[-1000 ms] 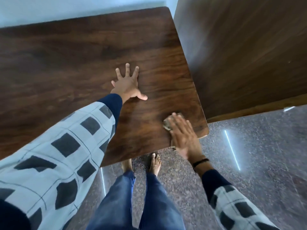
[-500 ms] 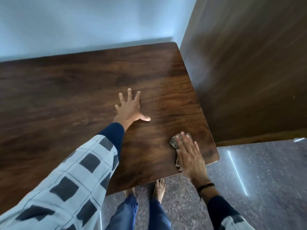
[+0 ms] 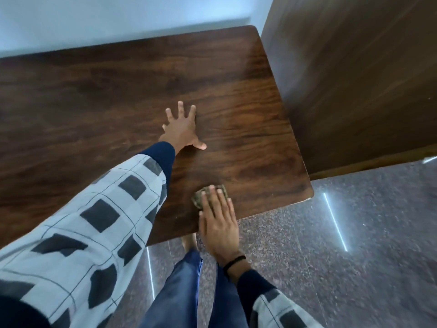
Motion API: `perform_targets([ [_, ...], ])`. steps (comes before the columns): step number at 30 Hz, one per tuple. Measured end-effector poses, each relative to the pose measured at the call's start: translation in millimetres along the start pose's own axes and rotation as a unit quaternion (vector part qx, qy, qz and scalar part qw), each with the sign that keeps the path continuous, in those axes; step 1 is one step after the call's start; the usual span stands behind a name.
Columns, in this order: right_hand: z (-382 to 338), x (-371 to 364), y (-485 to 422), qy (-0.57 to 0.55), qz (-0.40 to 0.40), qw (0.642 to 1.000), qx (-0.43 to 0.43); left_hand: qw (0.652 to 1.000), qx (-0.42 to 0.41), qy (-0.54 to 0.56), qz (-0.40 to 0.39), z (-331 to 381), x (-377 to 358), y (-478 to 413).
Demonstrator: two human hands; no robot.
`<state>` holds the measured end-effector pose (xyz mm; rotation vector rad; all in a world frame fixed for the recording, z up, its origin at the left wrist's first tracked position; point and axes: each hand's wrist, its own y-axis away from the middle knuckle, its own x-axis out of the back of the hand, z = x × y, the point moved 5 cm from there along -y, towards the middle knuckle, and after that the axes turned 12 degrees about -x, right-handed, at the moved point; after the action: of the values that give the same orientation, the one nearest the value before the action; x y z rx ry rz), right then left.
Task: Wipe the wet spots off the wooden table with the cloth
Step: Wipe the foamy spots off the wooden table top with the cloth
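Note:
A dark wooden table (image 3: 99,95) fills the upper left of the head view. My left hand (image 3: 181,127) lies flat on it with fingers spread, holding nothing. Near the table's front edge my right hand (image 3: 218,220) presses flat on a small brownish patterned cloth (image 3: 198,197), whose far and left edges show past my fingers. The rest of the cloth is hidden under the palm. I cannot make out any wet spots on the wood.
A tall dark wooden panel (image 3: 354,74) stands right against the table's right side. A pale wall (image 3: 94,20) runs behind the table. Speckled stone floor (image 3: 354,256) lies to the front right. My legs in blue jeans (image 3: 179,287) stand at the table's front edge.
My right hand has slid the cloth to the left along the front edge, away from the table's right corner. My left hand stays planted; the camera view has shifted.

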<state>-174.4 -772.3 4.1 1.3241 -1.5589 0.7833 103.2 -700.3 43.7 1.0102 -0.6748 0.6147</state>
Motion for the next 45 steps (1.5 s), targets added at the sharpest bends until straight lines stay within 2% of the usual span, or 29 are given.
perform_targets([
  [3, 15, 4, -3, -0.008, -0.032, 0.993, 0.109, 1.0, -0.002, 0.007, 0.004, -1, 3, 2],
  [5, 48, 16, -7, 0.044, -0.055, 0.976, 0.205, 1.0, -0.008, 0.011, 0.009, 1, 4, 4],
  [6, 70, 24, -13, 0.066, -0.057, 0.97, 0.225, 1.0, -0.007, 0.013, 0.009, 0, 4, 4],
  [7, 93, 35, -21, 0.078, -0.054, 0.971, 0.22, 1.0, -0.006, 0.013, 0.011, 0, 5, 5],
  [10, 154, 70, -50, 0.063, -0.026, 0.991, 0.112, 1.0, -0.002, 0.01, 0.01, -1, 5, 8],
  [12, 174, 87, -59, 0.053, -0.01, 0.996, 0.073, 1.0, -0.001, 0.014, 0.009, 2, 6, 9],
  [15, 173, 90, -65, 0.066, -0.008, 0.997, 0.051, 1.0, -0.005, 0.02, 0.004, 5, 6, 10],
  [18, 169, 88, -78, 0.053, -0.002, 0.998, -0.037, 1.0, -0.006, 0.026, 0.009, 4, 6, 11],
  [21, 167, 89, -103, 0.035, -0.002, 0.996, -0.08, 1.0, -0.008, 0.024, 0.007, 4, 5, 11],
  [32, 161, 101, -228, 0.054, -0.04, 0.995, -0.072, 1.0, -0.011, 0.007, -0.003, 3, 2, 7],
  [43, 102, 97, -394, 0.065, -0.037, 0.997, 0.008, 0.999, 0.012, 0.004, -0.041, 6, 4, 1],
  [45, 92, 97, -428, 0.049, -0.022, 0.998, -0.028, 0.999, 0.024, 0.0, -0.047, 8, 5, -2],
])
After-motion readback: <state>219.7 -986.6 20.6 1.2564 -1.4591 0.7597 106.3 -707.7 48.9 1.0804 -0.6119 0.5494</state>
